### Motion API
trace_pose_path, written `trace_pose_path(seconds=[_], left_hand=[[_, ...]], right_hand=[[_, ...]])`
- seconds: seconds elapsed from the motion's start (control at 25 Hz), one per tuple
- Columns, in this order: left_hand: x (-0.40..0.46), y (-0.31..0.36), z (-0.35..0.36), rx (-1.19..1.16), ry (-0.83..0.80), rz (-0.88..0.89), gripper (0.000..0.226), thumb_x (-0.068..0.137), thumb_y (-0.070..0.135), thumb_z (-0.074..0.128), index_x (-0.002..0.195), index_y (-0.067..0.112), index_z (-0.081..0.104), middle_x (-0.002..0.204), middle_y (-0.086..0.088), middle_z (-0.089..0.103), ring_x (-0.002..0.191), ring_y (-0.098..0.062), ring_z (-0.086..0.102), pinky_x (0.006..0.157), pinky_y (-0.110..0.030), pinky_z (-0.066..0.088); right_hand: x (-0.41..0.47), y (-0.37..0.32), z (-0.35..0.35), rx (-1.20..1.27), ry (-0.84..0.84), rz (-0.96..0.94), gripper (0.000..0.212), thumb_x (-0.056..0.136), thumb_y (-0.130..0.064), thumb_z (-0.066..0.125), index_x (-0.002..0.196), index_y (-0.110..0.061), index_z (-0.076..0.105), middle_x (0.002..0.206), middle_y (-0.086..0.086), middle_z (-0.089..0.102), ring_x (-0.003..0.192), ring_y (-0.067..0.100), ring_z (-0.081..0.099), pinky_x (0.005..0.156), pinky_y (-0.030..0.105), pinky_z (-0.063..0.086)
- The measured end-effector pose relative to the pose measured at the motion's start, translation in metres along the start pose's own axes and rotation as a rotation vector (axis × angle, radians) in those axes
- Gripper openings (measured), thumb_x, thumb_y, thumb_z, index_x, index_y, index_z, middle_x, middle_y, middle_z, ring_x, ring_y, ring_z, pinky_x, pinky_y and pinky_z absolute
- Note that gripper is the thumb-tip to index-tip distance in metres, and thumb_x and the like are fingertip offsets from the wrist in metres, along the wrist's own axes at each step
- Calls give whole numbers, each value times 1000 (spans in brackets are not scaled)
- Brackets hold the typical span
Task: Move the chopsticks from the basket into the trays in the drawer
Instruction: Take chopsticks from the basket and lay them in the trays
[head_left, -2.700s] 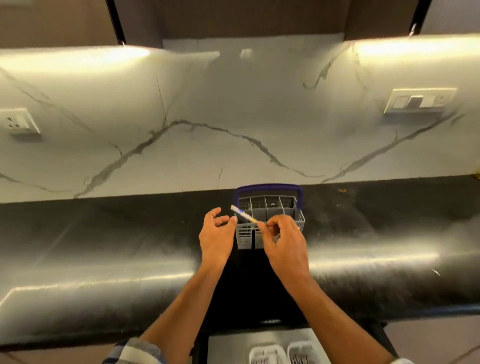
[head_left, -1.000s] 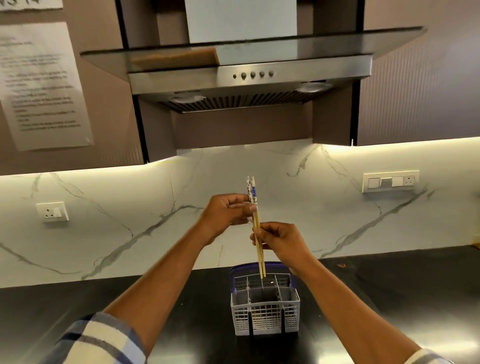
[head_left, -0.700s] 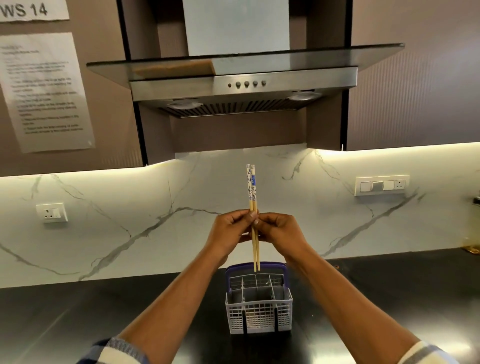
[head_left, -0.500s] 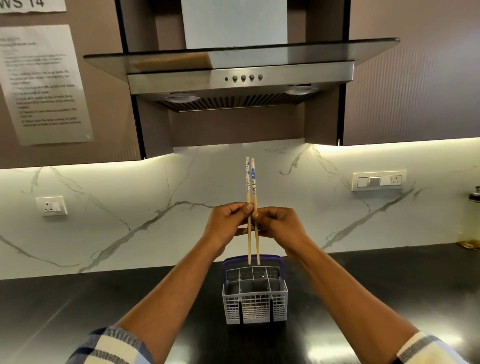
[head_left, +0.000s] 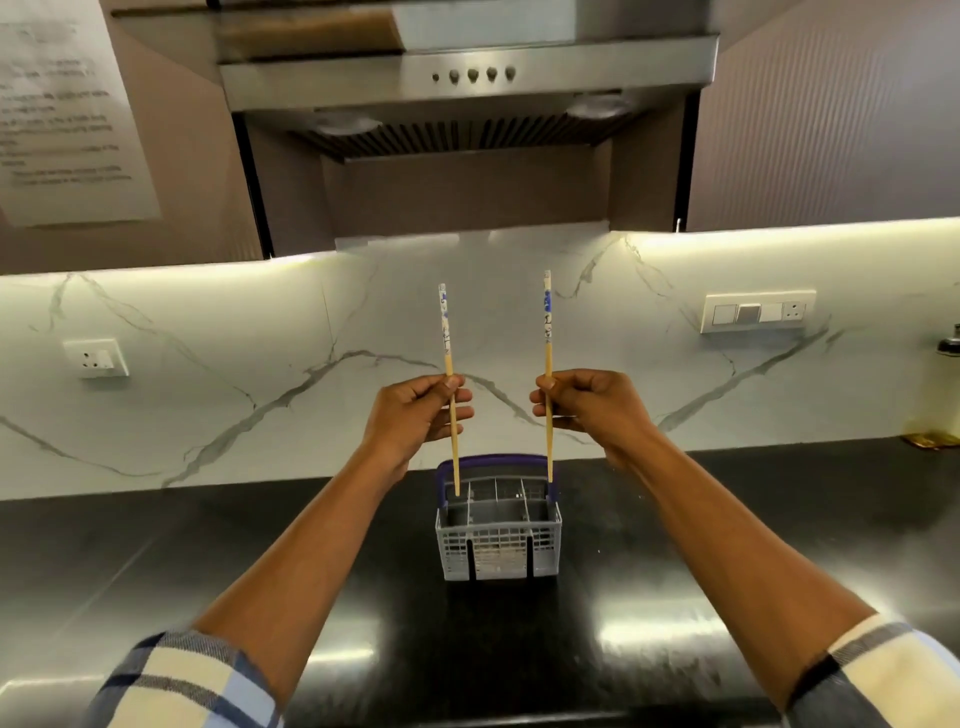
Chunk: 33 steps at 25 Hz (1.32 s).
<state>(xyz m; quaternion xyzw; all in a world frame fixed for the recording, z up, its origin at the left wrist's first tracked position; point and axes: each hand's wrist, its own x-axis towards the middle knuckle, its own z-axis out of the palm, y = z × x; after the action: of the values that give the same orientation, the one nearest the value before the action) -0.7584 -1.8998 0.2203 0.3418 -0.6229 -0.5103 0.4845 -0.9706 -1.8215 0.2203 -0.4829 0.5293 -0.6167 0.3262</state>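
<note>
Two chopsticks (head_left: 547, 364), one per hand (head_left: 415, 410).

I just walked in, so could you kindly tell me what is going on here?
A person is holding up one chopstick in each hand: the left hand pinches the left chopstick, the right hand the right chopstick. Both are upright above the grey cutlery basket on the black counter. No drawer is in view.

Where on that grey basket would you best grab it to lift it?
Probably the purple handle arching over the grey basket, taken from above. It spans the open top, while the slotted walls offer little to grip. Both hands now hold chopsticks.
</note>
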Motion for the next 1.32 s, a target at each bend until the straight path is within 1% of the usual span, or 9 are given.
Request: trace_pose_path(seconds=[0.2, 0.4, 0.52, 0.6, 0.72, 0.84, 0.96, 1.08, 1.32], left_hand=[[-45, -57, 3, 43, -14, -136, 21, 95, 22, 61, 108, 12, 73, 95, -6, 77, 85, -17, 74, 72, -28, 61], [-137, -175, 11, 217, -36, -356, 20, 95, 20, 61, 105, 10, 74, 80, -10, 64, 66, -14, 57, 54, -16, 52], [-197, -241, 17, 358, -138, -469, 20, 94, 29, 61, 96, 13, 73, 79, -5, 69, 65, -10, 64, 58, -14, 54], [-231, -276, 21, 444, -203, -557, 19, 94, 33, 60, 90, 18, 71, 78, -1, 70, 68, -9, 67, 63, -16, 55], [-260, -313, 26, 613, -277, -624, 22, 95, 36, 59, 81, 23, 70, 75, 1, 70, 70, -12, 68, 69, -23, 57], [-272, -337, 31, 777, -311, -686, 29, 96, 34, 58, 69, 26, 62, 68, 5, 63, 62, -10, 60, 63, -23, 52], [-278, -357, 39, 869, -337, -775, 25, 95, 21, 57, 71, 24, 64, 67, 7, 59, 61, -8, 56, 62, -21, 49], [-278, -370, 45, 912, -365, -840, 19, 96, 22, 55, 83, 22, 69, 73, 4, 63, 63, -9, 59, 57, -20, 47], [-270, -388, 54, 949, -352, -944, 18, 96, 22, 56, 82, 17, 67, 79, 0, 65, 73, -17, 64, 71, -30, 57]], right_hand=[[-28, 64, -11, -102, -7, 185, 16, 90, -20, 70, 97, -8, 76, 92, 12, 76, 80, 21, 71, 73, 29, 60], [-115, 181, -17, -197, -48, 435, 13, 89, -22, 71, 85, -11, 77, 70, 4, 73, 63, 13, 65, 66, 26, 57], [-175, 238, -17, -308, -95, 572, 14, 91, -23, 68, 89, -11, 76, 80, 8, 75, 77, 20, 73, 79, 33, 61], [-212, 266, -14, -395, -140, 646, 13, 92, -20, 66, 89, -12, 75, 83, 5, 76, 79, 17, 74, 81, 33, 61], [-245, 297, -6, -565, -161, 733, 15, 93, -18, 66, 81, -14, 76, 76, -1, 74, 68, 10, 71, 69, 23, 60], [-257, 321, 6, -814, -189, 766, 20, 94, -16, 63, 79, -13, 76, 73, -1, 72, 57, 9, 64, 54, 17, 52], [-264, 336, 18, -962, -195, 808, 17, 95, -13, 58, 90, -13, 74, 85, 4, 74, 71, 16, 69, 69, 27, 60], [-267, 346, 26, -1069, -265, 848, 16, 96, -11, 55, 103, -10, 69, 97, 6, 73, 85, 21, 70, 76, 28, 57], [-260, 364, 46, -1218, -385, 909, 24, 98, -8, 53, 119, -6, 65, 114, 10, 71, 102, 23, 70, 86, 30, 57]])
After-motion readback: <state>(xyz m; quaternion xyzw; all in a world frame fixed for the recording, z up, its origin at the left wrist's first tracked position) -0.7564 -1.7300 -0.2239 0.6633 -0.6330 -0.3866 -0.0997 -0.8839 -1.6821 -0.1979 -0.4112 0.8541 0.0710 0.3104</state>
